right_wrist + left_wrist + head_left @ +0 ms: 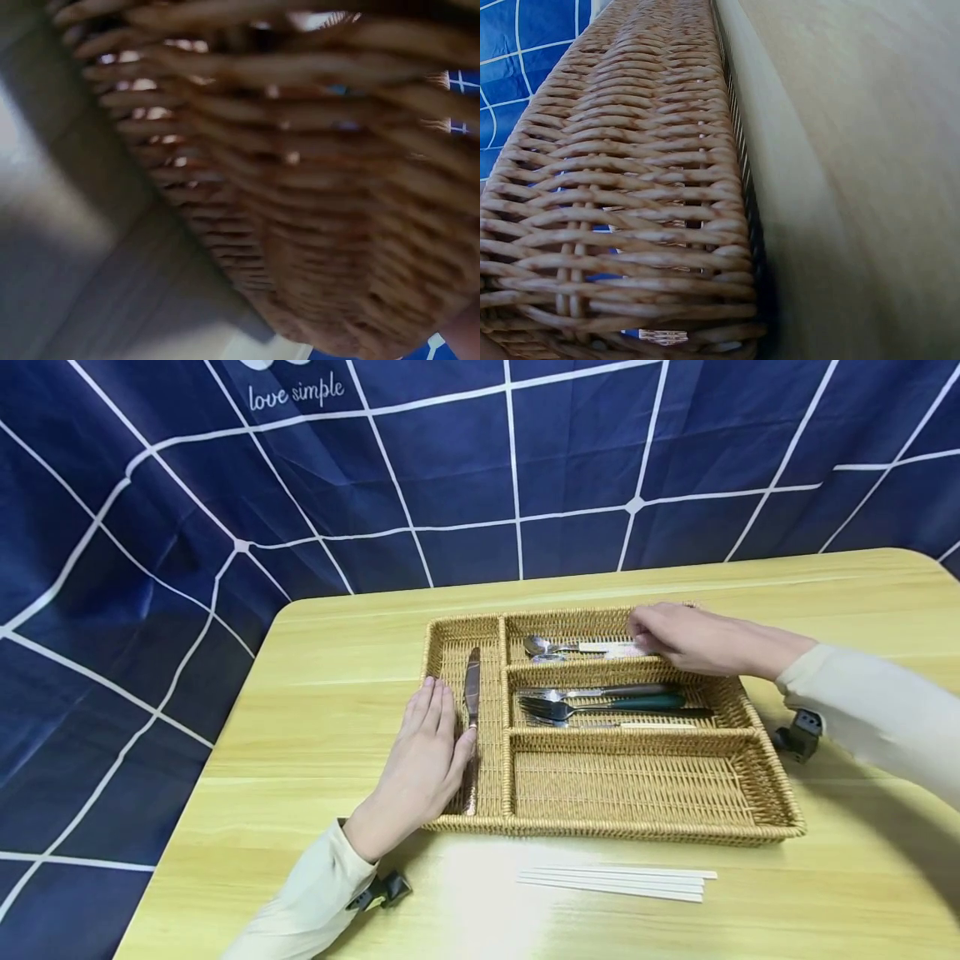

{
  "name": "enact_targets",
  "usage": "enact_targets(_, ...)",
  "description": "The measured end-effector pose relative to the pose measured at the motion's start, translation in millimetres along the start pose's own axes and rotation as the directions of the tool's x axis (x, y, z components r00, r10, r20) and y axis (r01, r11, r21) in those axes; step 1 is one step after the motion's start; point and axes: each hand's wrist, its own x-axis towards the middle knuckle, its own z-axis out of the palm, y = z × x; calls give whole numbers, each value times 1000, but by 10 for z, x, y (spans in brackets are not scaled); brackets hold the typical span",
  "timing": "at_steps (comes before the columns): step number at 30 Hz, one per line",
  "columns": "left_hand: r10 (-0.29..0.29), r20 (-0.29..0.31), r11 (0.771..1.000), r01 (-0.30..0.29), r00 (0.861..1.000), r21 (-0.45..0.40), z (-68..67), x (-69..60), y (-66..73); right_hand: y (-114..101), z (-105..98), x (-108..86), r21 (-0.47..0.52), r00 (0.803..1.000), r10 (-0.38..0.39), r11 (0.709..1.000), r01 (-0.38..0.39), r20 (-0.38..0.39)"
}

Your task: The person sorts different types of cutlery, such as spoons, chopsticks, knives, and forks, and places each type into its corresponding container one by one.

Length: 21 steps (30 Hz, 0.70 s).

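A wicker cutlery tray (645,831) with several compartments lies on the table. My left hand (420,752) rests along its left rim, fingers straight and together, beside a table knife (471,693) in the tall left compartment. At the top right compartment, my right hand (693,639) has bent fingers at the handle ends of the spoons and appears to pinch one; its fingertips are partly hidden. A spoon (537,646) with a pale handle lies there. Several forks (547,708), with dark, green and pale handles, fill the middle compartment. Both wrist views show mostly woven tray wall (645,180).
Several white chopsticks (615,883) lie side by side in front of the tray. The lower right compartment (630,781) shows bare weave. Behind the wooden table (337,668) hangs a blue cloth (450,460) with white lines.
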Motion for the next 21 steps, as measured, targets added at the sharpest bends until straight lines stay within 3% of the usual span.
enact_targets(4,2,3,1000,-2,1000,-4,3,13,4,-13,3,23,12,1000,-2,1000,2,27)
enact_targets(15,-15,28,1000,15,999,5,-9,15,8,-87,-173,-127,-40,995,18,999,-22,-101)
enact_targets(21,-16,26,1000,17,1000,-7,-17,4,1,-328,-317,-281,-93,979,-49,995,31,-198)
